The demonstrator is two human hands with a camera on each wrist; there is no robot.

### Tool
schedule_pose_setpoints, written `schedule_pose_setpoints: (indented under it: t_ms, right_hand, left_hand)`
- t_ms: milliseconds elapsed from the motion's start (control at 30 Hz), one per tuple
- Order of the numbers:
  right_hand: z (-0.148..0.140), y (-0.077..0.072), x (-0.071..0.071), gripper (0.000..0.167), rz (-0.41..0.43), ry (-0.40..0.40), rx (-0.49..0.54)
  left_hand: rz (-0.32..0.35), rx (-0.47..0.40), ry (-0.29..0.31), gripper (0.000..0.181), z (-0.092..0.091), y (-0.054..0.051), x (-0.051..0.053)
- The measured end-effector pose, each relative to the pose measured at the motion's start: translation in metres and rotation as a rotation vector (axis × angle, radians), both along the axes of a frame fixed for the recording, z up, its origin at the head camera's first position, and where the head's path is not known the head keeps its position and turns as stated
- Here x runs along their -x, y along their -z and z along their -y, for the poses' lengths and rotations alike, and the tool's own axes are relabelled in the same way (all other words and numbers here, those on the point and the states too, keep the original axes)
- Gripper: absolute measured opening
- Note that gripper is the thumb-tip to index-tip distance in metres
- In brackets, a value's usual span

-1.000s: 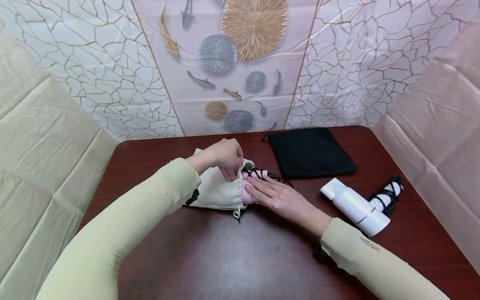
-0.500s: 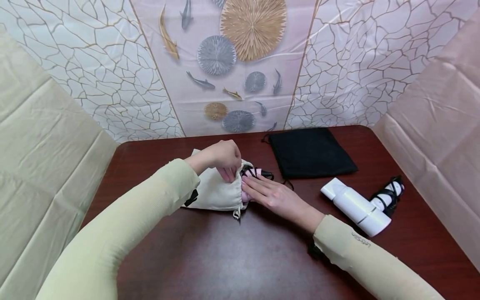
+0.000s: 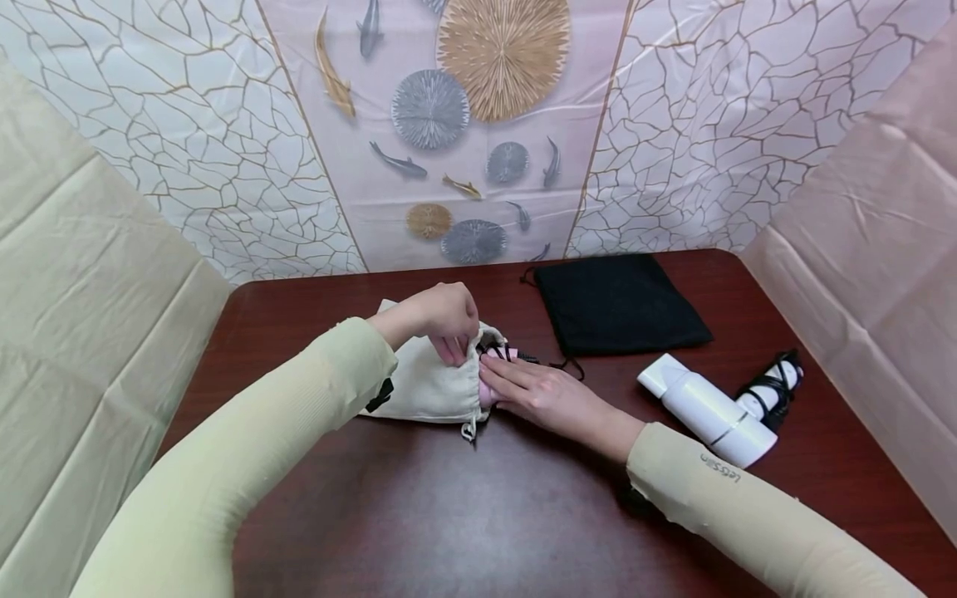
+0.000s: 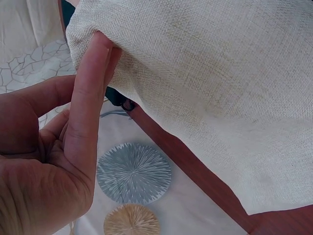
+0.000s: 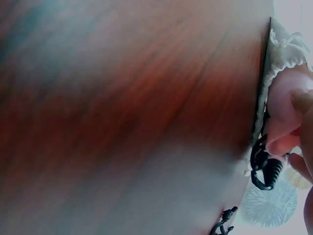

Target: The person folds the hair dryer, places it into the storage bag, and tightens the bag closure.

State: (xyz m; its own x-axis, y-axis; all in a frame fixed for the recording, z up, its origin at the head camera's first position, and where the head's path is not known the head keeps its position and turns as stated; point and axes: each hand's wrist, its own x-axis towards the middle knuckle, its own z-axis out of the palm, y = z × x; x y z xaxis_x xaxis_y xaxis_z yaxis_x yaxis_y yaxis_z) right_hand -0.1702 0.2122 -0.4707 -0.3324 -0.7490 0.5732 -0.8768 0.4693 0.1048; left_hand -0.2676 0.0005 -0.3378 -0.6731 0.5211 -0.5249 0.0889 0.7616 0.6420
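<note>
A cream cloth drawstring bag (image 3: 426,384) lies on the table with its mouth facing right. My left hand (image 3: 452,316) pinches the upper rim of that mouth and holds it up; in the left wrist view its fingers (image 4: 88,93) are against the cloth. A pink hair dryer (image 3: 488,392) is partly inside the bag, its front part hidden by the cloth. Black cord (image 5: 266,169) is wound round its handle. My right hand (image 3: 549,397) holds the dryer at the bag's mouth, fingers over the top and thumb on the pink body in the right wrist view.
A white hair dryer (image 3: 706,411) with black cord round its handle lies at the right. Behind it is a flat black drawstring bag (image 3: 620,303). The dark red table (image 3: 449,515) ends at patterned cloth walls (image 3: 224,141).
The pink hair dryer has slid left, deeper into the cream bag, and my right hand has moved left with it. My left hand stays at the rim, shifting only slightly.
</note>
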Motion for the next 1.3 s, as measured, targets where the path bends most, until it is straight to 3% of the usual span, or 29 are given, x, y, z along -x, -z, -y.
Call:
schedule_pose_setpoints:
  t_ms: [167,333,567,700,867,1067,1133,1300]
  right_hand:
    - [-0.007,-0.009,-0.007,0.065,0.141,-0.004,-0.073]
    - [-0.025,-0.022,-0.007,0.059,0.281,0.047,-0.043]
    - [-0.053,-0.032,0.006,0.060,0.560,0.240,-0.042]
    - [-0.052,-0.032,0.015,0.054,0.689,0.254,-0.032]
    - [-0.044,-0.028,0.028,0.049,0.727,0.233,0.005]
    - [-0.039,-0.020,0.044,0.043,0.706,0.138,0.031]
    - [-0.043,-0.007,0.054,0.045,0.677,0.108,0.029]
    - [-0.037,-0.004,0.060,0.047,0.673,0.121,-0.005]
  left_hand:
    - [0.002,-0.016,0.000,0.020,0.004,0.002,0.000]
    - [0.006,-0.024,0.002,0.021,0.007,0.002,-0.001]
    - [-0.008,-0.040,0.018,0.022,0.010,0.005,-0.004]
    - [-0.028,-0.043,0.033,0.024,0.012,0.010,-0.004]
    - [-0.033,-0.046,0.048,0.025,0.012,0.011,-0.004]
    - [-0.053,-0.038,0.062,0.027,0.011,0.010,-0.006]
    - [-0.058,-0.034,0.062,0.027,0.012,0.010,-0.007]
    - [-0.062,-0.035,0.056,0.029,0.012,0.012,-0.006]
